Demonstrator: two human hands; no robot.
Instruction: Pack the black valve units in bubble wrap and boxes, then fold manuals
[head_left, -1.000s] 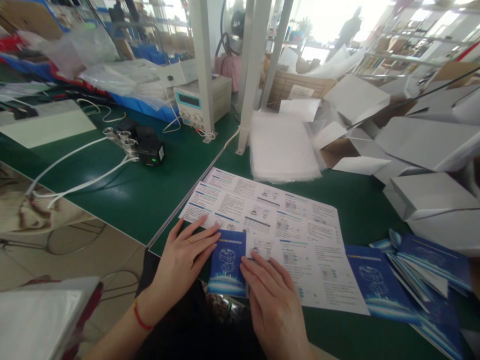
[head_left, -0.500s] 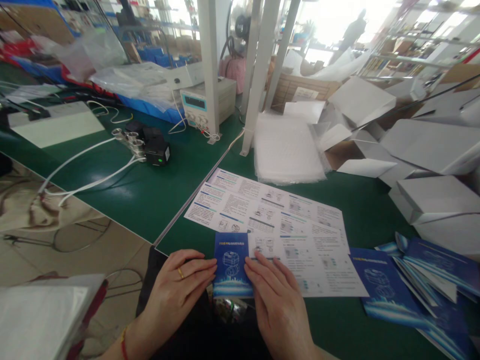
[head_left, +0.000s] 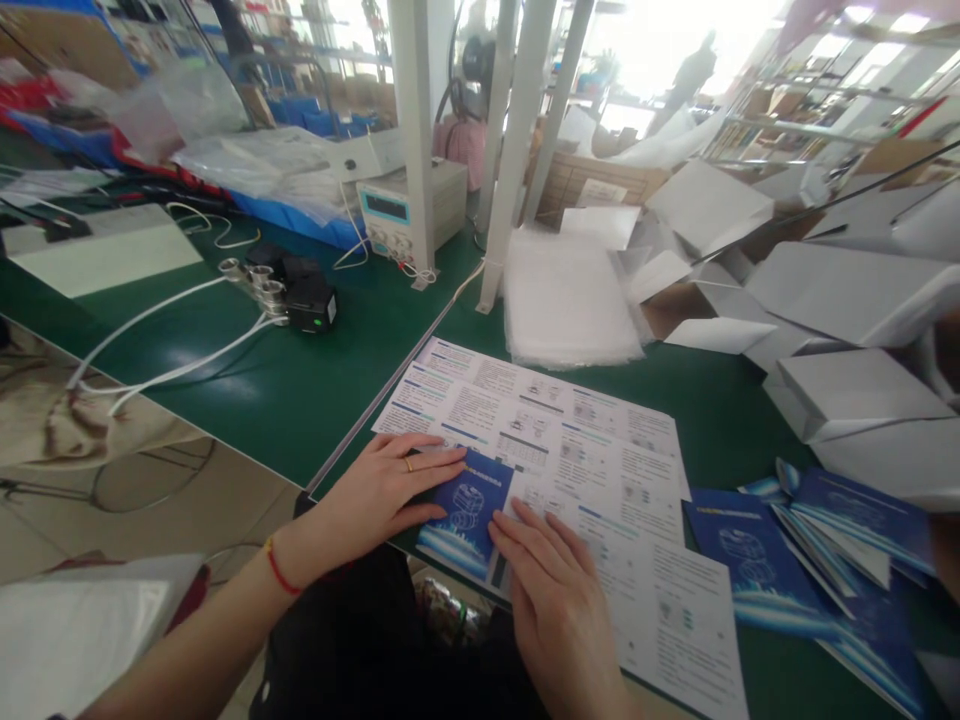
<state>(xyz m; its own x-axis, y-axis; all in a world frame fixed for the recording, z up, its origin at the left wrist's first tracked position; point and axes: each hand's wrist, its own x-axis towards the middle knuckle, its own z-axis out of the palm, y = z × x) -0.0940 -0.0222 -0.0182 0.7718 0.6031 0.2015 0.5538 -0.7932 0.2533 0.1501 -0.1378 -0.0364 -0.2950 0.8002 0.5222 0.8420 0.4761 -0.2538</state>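
Observation:
A printed leaflet with a blue cover panel (head_left: 471,510) lies tilted near the table's front edge, its white panels running off to the right. The fingers of my left hand (head_left: 382,490) stretch flat over the panel's upper left corner and left edge. Resting on the right side of the blue panel and the white part beside it is my right hand (head_left: 551,580), fingers extended. Neither hand grips anything visible. Beneath and behind the leaflet, more unfolded printed sheets (head_left: 510,385) overlap on the green table.
Folded blue leaflets (head_left: 750,560) are piled at the right. White boxes (head_left: 862,390) crowd the right side, near a stack of clear plastic bags (head_left: 570,300). Valve units with black housings (head_left: 311,300) and white cables stand at left, before a power supply (head_left: 409,210) and metal posts (head_left: 517,150).
The leaflet under my hands has turned clockwise, its top swinging right. My left hand has moved up and right onto the blue panel's upper corner. My right hand stays nearly in place.

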